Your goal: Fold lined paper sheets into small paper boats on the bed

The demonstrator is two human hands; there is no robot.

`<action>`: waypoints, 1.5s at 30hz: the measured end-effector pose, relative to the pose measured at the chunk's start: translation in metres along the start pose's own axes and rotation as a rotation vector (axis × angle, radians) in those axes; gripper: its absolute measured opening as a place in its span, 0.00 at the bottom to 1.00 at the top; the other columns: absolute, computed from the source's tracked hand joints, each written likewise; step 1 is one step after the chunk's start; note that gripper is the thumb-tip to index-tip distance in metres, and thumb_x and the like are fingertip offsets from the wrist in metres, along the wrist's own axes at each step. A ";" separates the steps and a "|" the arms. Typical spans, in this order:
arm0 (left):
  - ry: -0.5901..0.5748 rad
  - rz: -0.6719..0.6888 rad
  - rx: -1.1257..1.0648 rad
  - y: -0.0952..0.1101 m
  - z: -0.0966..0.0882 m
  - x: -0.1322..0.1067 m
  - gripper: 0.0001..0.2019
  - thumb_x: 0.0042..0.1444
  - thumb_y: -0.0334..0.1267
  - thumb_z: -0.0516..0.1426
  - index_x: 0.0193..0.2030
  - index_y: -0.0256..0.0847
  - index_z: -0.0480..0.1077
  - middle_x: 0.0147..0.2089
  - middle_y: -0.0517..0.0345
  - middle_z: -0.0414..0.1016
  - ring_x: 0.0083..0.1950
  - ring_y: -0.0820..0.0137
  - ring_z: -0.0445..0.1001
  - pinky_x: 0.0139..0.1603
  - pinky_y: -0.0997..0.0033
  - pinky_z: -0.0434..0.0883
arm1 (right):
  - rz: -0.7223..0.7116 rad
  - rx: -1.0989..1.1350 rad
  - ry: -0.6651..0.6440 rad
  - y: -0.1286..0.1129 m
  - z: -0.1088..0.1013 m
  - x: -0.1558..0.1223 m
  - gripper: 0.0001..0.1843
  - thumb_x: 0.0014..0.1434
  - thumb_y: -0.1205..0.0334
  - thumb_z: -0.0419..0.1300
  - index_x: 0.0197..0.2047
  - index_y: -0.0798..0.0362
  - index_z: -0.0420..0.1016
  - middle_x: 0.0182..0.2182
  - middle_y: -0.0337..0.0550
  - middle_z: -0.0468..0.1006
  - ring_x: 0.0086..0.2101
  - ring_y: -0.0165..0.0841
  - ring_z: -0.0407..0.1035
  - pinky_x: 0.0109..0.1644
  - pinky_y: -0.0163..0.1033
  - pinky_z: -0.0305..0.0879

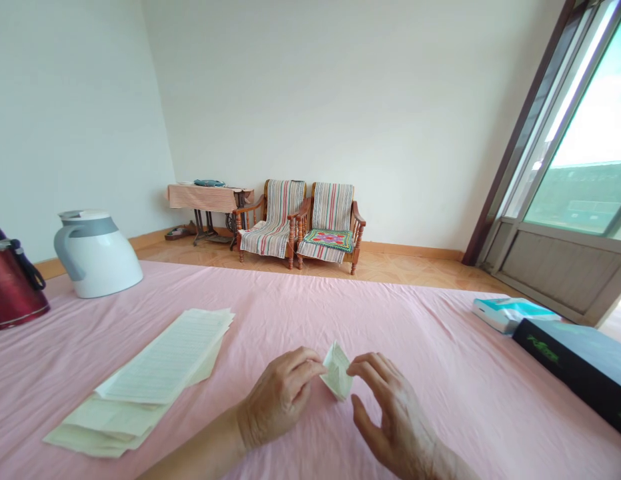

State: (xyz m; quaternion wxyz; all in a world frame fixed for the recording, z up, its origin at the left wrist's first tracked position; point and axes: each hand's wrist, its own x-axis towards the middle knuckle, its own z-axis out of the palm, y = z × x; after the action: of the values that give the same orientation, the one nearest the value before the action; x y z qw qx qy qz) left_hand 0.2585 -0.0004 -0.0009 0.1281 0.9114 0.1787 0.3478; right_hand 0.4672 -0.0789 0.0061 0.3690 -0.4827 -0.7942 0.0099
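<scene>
A small folded piece of pale green paper (pixel 337 372), pointed at its top and bottom, sits on the pink cloth between my hands. My left hand (pixel 285 393) has its fingers curled together, with the tips at the paper's left corner. On the other side, my right hand (pixel 393 413) reaches its index fingertip to the paper's right edge. Its thumb is held apart from the fingers. To the left of my hands lies a loose stack of lined paper sheets (pixel 155 370), some lined side up and fanned unevenly.
A white and grey jug (pixel 103 257) and a dark red flask (pixel 15 283) stand at the left. At the right are a black box (pixel 570 367) and a blue and white packet (pixel 510 311). Beyond the pink cloth (pixel 290 300) stand two wooden armchairs (pixel 326 223) and a cloth-covered table (pixel 203 198).
</scene>
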 end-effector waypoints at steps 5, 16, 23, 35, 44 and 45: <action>0.086 -0.165 -0.097 0.001 0.004 -0.009 0.14 0.60 0.24 0.47 0.45 0.40 0.70 0.40 0.53 0.71 0.41 0.69 0.71 0.42 0.71 0.69 | 0.013 -0.133 -0.032 -0.008 0.023 -0.005 0.06 0.58 0.68 0.52 0.38 0.50 0.66 0.34 0.45 0.70 0.33 0.39 0.65 0.36 0.42 0.59; 0.083 -0.319 -0.086 -0.008 0.015 -0.017 0.13 0.57 0.24 0.48 0.40 0.40 0.71 0.33 0.57 0.71 0.32 0.72 0.70 0.34 0.76 0.64 | 0.115 -0.242 0.096 0.022 0.031 -0.001 0.10 0.63 0.69 0.48 0.31 0.51 0.66 0.29 0.42 0.70 0.31 0.34 0.65 0.34 0.36 0.58; 0.042 -0.331 -0.058 -0.009 0.019 -0.016 0.13 0.56 0.25 0.48 0.37 0.39 0.71 0.32 0.57 0.71 0.30 0.72 0.69 0.32 0.76 0.63 | 0.334 -0.447 0.125 0.108 -0.002 0.037 0.06 0.62 0.69 0.53 0.33 0.56 0.70 0.31 0.44 0.71 0.32 0.33 0.67 0.36 0.36 0.61; 0.038 -0.327 -0.037 -0.009 0.018 -0.015 0.13 0.55 0.24 0.48 0.34 0.39 0.71 0.30 0.57 0.71 0.30 0.72 0.69 0.31 0.76 0.63 | 0.533 -0.624 -0.060 0.173 0.004 0.050 0.15 0.64 0.57 0.57 0.51 0.54 0.68 0.47 0.45 0.72 0.42 0.35 0.71 0.44 0.46 0.70; 0.038 -0.322 -0.043 -0.009 0.018 -0.015 0.13 0.54 0.23 0.47 0.35 0.39 0.71 0.31 0.56 0.72 0.31 0.71 0.71 0.33 0.76 0.64 | 0.511 -0.620 0.036 0.160 0.000 0.046 0.07 0.63 0.64 0.55 0.44 0.55 0.70 0.40 0.45 0.74 0.36 0.33 0.71 0.43 0.41 0.62; 0.037 -0.322 -0.043 -0.009 0.018 -0.015 0.13 0.54 0.23 0.47 0.34 0.39 0.71 0.31 0.56 0.72 0.31 0.71 0.71 0.33 0.76 0.64 | 0.513 -0.615 0.055 0.157 -0.001 0.045 0.08 0.63 0.64 0.55 0.44 0.55 0.70 0.40 0.46 0.74 0.35 0.33 0.71 0.42 0.40 0.61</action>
State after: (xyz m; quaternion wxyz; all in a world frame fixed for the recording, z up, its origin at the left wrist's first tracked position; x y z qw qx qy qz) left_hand 0.2585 -0.0001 -0.0259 0.1983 0.8616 0.3173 0.3431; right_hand 0.5752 0.0389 -0.0254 0.2142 -0.7532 -0.6037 -0.1495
